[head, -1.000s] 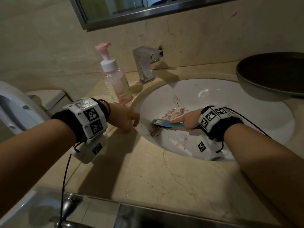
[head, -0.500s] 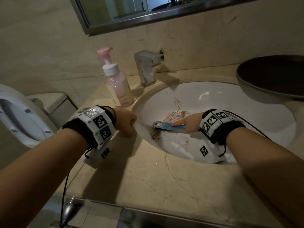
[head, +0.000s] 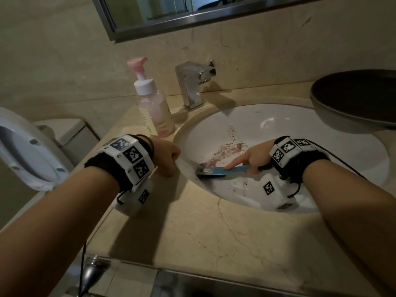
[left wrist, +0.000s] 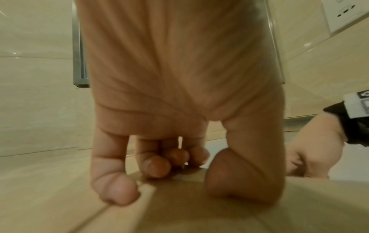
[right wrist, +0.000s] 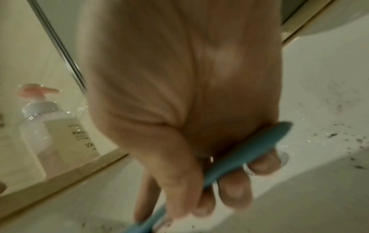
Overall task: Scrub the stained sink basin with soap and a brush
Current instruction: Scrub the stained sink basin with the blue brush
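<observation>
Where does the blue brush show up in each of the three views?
Head: blue brush at centre, lying in the sink basin, held by the right hand.
Left wrist: not in view.
Right wrist: handle runs from right of centre to the bottom edge, fingers wrapped round it.
Shared landmark: the soap bottle, seen in the head and right wrist views.

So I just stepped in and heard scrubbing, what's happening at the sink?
A person is scrubbing the white sink basin. Their right hand grips a blue brush, forefinger laid along its handle, bristles down on the reddish-brown stain near the basin's left wall. Their left hand rests curled on the counter at the rim, holding nothing. The pump soap bottle stands beside the faucet.
</observation>
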Demonstrator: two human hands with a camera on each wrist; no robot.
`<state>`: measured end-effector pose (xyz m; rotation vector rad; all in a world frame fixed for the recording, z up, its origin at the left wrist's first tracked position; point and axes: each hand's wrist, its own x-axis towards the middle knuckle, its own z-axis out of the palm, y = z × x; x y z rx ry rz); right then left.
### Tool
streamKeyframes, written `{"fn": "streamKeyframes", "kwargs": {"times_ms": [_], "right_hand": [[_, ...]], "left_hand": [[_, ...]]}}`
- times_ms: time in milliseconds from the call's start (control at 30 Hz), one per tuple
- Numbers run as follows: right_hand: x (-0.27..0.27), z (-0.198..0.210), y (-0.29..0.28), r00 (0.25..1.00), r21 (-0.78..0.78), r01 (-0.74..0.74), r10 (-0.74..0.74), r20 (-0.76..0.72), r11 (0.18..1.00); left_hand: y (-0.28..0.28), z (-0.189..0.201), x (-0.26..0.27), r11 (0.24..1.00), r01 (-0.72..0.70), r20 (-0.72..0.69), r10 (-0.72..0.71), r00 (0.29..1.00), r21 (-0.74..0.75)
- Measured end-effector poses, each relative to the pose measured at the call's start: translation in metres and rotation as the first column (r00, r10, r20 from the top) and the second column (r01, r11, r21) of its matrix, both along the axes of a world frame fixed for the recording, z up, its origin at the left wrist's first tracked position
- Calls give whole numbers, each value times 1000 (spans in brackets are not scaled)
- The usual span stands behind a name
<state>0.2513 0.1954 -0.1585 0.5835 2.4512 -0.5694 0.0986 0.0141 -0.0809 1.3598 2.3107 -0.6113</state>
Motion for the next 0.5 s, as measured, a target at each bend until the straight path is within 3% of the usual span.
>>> {"fn": "streamKeyframes", "kwargs": {"times_ms": [133,300,500], "right_hand": [[-8,-13,-5,997,233,-67,72,-13,970],[-5,1,-6,998,40,-54,55,-21,998],[-7,-4,-11,997,132,-47,54,-48,990]], "left_hand": [[0,1,1,1000,-2,12,2,1000,-1],[2,2,2,1000,-18,65,19,998,-9],[4,5,6,1000,-4,33,4,999,-6]]}}
